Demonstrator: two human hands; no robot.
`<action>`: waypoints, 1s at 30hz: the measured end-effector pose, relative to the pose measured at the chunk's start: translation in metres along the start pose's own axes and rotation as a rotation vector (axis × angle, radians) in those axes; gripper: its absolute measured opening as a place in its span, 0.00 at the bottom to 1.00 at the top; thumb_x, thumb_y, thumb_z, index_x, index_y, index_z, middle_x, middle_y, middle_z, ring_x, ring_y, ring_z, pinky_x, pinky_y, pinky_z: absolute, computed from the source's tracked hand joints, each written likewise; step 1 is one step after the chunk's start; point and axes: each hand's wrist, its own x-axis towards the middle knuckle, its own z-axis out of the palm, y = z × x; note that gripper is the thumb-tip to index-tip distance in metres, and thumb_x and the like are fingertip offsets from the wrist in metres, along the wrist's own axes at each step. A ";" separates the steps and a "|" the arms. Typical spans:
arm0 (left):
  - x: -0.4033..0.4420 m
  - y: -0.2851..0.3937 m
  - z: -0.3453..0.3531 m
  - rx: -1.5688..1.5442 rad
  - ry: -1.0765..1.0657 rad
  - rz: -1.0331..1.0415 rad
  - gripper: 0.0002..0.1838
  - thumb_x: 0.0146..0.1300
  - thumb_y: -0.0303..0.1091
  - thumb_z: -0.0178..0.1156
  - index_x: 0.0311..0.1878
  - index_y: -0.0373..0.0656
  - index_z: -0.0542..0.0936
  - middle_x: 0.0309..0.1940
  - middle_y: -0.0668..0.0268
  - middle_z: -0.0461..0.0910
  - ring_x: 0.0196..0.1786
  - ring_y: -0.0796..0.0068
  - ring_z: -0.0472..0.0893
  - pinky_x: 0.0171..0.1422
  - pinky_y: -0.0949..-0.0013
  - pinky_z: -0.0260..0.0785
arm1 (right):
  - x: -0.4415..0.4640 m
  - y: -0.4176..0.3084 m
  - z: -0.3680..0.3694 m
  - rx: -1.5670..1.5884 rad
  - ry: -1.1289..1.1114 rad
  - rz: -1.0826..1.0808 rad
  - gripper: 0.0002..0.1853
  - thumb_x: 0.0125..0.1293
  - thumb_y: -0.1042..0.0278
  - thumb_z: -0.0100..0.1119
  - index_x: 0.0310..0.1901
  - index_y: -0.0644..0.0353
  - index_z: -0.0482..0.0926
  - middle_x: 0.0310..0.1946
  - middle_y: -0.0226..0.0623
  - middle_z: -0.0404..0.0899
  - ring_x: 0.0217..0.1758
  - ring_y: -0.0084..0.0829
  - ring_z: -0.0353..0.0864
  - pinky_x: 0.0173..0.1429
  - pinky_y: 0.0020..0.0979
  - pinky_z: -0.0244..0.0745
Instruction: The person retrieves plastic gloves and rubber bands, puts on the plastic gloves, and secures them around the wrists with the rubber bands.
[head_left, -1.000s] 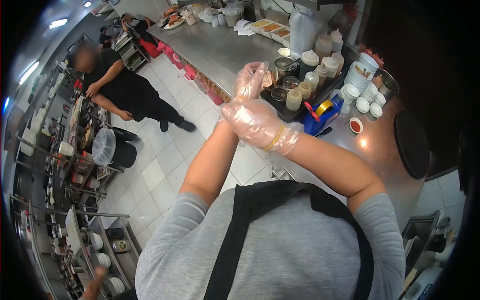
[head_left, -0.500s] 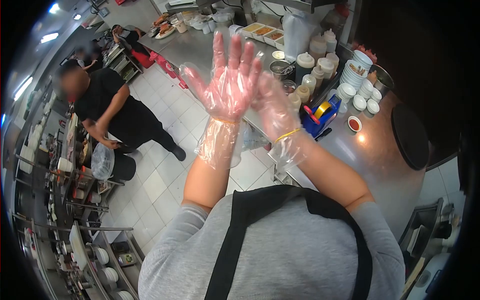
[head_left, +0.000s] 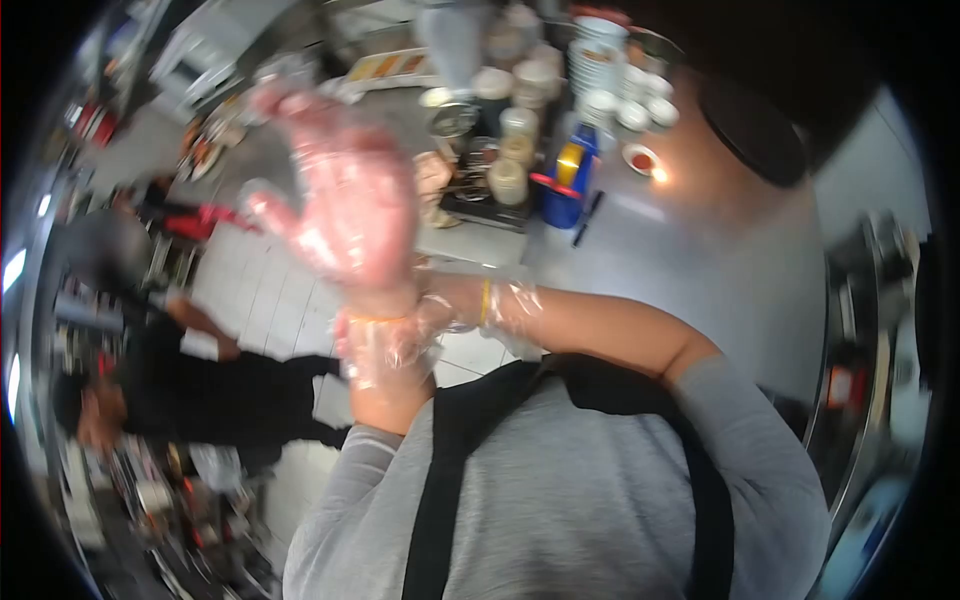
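Note:
My left hand (head_left: 350, 205) is raised with the fingers stretched and the thumb out, holding nothing. It wears a clear plastic glove, with an orange rubber band (head_left: 378, 319) around the wrist. My right hand (head_left: 435, 305), gloved the same way, reaches across and wraps around the left wrist at the glove's cuff (head_left: 385, 362). Its fingers are partly hidden by the left wrist, and the view is blurred. A yellow rubber band (head_left: 486, 302) circles the right wrist.
A steel counter (head_left: 680, 270) on the right bears a blue tape dispenser (head_left: 562, 205), a black marker (head_left: 588, 220), a sauce dish (head_left: 640, 159), stacked bowls (head_left: 598, 60) and several bottles. A person in black (head_left: 230, 395) stands on the left by cluttered shelving.
My right hand has moved from beside my left hand down onto the left wrist. My left hand has shifted left and stays spread. The camera view has turned.

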 end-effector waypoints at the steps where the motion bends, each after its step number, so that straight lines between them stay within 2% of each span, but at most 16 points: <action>1: 0.005 -0.004 -0.005 -0.090 -0.035 -0.054 0.39 0.56 0.67 0.47 0.63 0.48 0.69 0.57 0.65 0.71 0.60 0.67 0.68 0.62 0.56 0.59 | -0.001 -0.005 0.000 -0.015 0.071 -0.058 0.25 0.51 0.57 0.69 0.47 0.64 0.75 0.45 0.41 0.78 0.52 0.33 0.76 0.59 0.35 0.69; 4: 0.012 -0.033 -0.028 -0.190 0.106 -0.174 0.38 0.55 0.66 0.48 0.61 0.47 0.70 0.57 0.65 0.71 0.61 0.67 0.68 0.62 0.56 0.59 | -0.015 -0.018 -0.009 -0.068 0.289 -0.244 0.23 0.51 0.56 0.70 0.45 0.61 0.77 0.45 0.40 0.78 0.51 0.33 0.76 0.58 0.34 0.68; 7: 0.017 -0.071 -0.046 -0.240 0.232 -0.309 0.37 0.55 0.64 0.49 0.60 0.46 0.71 0.57 0.64 0.71 0.61 0.67 0.68 0.62 0.57 0.59 | -0.043 0.008 -0.017 -0.503 0.722 -0.321 0.28 0.51 0.55 0.71 0.50 0.64 0.75 0.45 0.37 0.79 0.52 0.28 0.76 0.58 0.34 0.70; 10: 0.023 -0.109 -0.061 -0.327 0.148 -0.432 0.33 0.55 0.58 0.55 0.60 0.47 0.71 0.56 0.68 0.70 0.61 0.67 0.67 0.62 0.57 0.59 | -0.078 0.011 -0.012 -0.462 0.607 -0.420 0.27 0.52 0.56 0.71 0.49 0.63 0.75 0.42 0.36 0.80 0.50 0.28 0.76 0.57 0.32 0.71; 12: 0.026 -0.134 -0.070 -0.353 0.092 -0.572 0.33 0.56 0.53 0.59 0.63 0.50 0.68 0.58 0.68 0.70 0.62 0.67 0.66 0.63 0.57 0.59 | -0.122 -0.012 -0.028 -0.597 0.482 -0.195 0.24 0.56 0.66 0.68 0.53 0.60 0.73 0.44 0.32 0.78 0.47 0.25 0.76 0.54 0.33 0.72; 13: 0.029 -0.147 -0.077 -0.320 0.046 -0.650 0.34 0.57 0.52 0.60 0.65 0.52 0.66 0.59 0.69 0.69 0.63 0.67 0.65 0.63 0.57 0.59 | -0.149 -0.012 -0.052 -0.544 0.475 -0.321 0.22 0.61 0.64 0.63 0.56 0.57 0.72 0.46 0.31 0.77 0.50 0.24 0.75 0.55 0.34 0.71; 15: 0.007 -0.184 -0.076 0.309 -0.043 -0.662 0.41 0.59 0.60 0.58 0.71 0.52 0.57 0.65 0.64 0.65 0.67 0.64 0.65 0.65 0.56 0.61 | -0.214 -0.047 -0.062 0.252 0.519 -0.578 0.33 0.66 0.33 0.42 0.60 0.53 0.69 0.51 0.39 0.77 0.52 0.37 0.77 0.55 0.43 0.70; 16: -0.003 -0.204 -0.073 0.803 0.031 -0.759 0.41 0.56 0.53 0.63 0.70 0.52 0.59 0.63 0.62 0.68 0.65 0.59 0.67 0.65 0.54 0.62 | -0.248 -0.063 -0.059 0.367 0.593 -0.671 0.35 0.65 0.30 0.36 0.60 0.51 0.69 0.55 0.42 0.75 0.54 0.42 0.76 0.55 0.46 0.69; 17: -0.015 -0.214 -0.092 1.258 -0.645 -0.657 0.46 0.45 0.38 0.72 0.69 0.52 0.60 0.64 0.57 0.66 0.69 0.57 0.62 0.71 0.50 0.53 | -0.280 -0.073 -0.058 0.334 0.808 -0.671 0.33 0.66 0.32 0.38 0.59 0.52 0.69 0.55 0.44 0.74 0.53 0.42 0.76 0.56 0.47 0.68; 18: -0.028 -0.229 -0.080 1.603 -0.953 -0.620 0.44 0.43 0.31 0.69 0.68 0.52 0.64 0.65 0.60 0.66 0.70 0.51 0.61 0.71 0.54 0.56 | -0.306 -0.077 -0.059 0.297 1.023 -0.668 0.31 0.67 0.34 0.40 0.58 0.52 0.70 0.56 0.45 0.74 0.53 0.42 0.76 0.57 0.47 0.67; 19: -0.046 -0.247 -0.081 1.857 -1.270 -0.503 0.45 0.42 0.31 0.70 0.68 0.52 0.63 0.67 0.60 0.63 0.72 0.51 0.57 0.73 0.52 0.51 | -0.322 -0.072 -0.067 0.281 1.004 -0.788 0.29 0.67 0.37 0.41 0.56 0.53 0.70 0.55 0.46 0.73 0.53 0.42 0.76 0.57 0.47 0.68; 20: -0.065 -0.263 -0.092 1.853 -1.455 -0.441 0.44 0.43 0.30 0.69 0.68 0.53 0.64 0.68 0.59 0.62 0.72 0.52 0.57 0.74 0.50 0.48 | -0.337 -0.058 -0.081 0.268 0.981 -0.901 0.27 0.68 0.39 0.43 0.55 0.54 0.69 0.54 0.46 0.72 0.52 0.42 0.75 0.57 0.47 0.68; 23: -0.124 -0.314 -0.098 1.677 -1.377 -0.568 0.24 0.47 0.22 0.55 0.52 0.44 0.76 0.57 0.53 0.71 0.65 0.50 0.65 0.71 0.46 0.49 | -0.369 -0.040 -0.072 0.305 1.043 -1.009 0.24 0.68 0.46 0.48 0.53 0.58 0.68 0.52 0.45 0.71 0.51 0.42 0.73 0.57 0.45 0.70; 25: -0.144 -0.345 -0.083 1.629 -1.485 -0.779 0.29 0.46 0.25 0.59 0.57 0.46 0.72 0.59 0.54 0.69 0.66 0.52 0.65 0.71 0.48 0.51 | -0.383 -0.051 -0.008 0.427 1.274 -0.778 0.24 0.68 0.49 0.51 0.54 0.60 0.67 0.51 0.44 0.69 0.53 0.41 0.72 0.57 0.44 0.71; 28: -0.178 -0.385 -0.060 1.501 -1.637 -1.132 0.38 0.44 0.29 0.65 0.64 0.51 0.67 0.63 0.54 0.66 0.67 0.54 0.65 0.70 0.52 0.55 | -0.428 -0.041 0.015 0.439 1.318 -0.735 0.29 0.65 0.43 0.53 0.56 0.60 0.65 0.52 0.44 0.68 0.55 0.40 0.70 0.59 0.43 0.68; 30: -0.199 -0.414 -0.046 1.325 -1.636 -1.197 0.43 0.42 0.32 0.69 0.67 0.52 0.65 0.64 0.55 0.65 0.66 0.54 0.65 0.69 0.53 0.57 | -0.460 -0.034 0.023 0.442 1.369 -0.726 0.30 0.64 0.40 0.53 0.56 0.58 0.66 0.53 0.42 0.68 0.56 0.40 0.69 0.60 0.44 0.67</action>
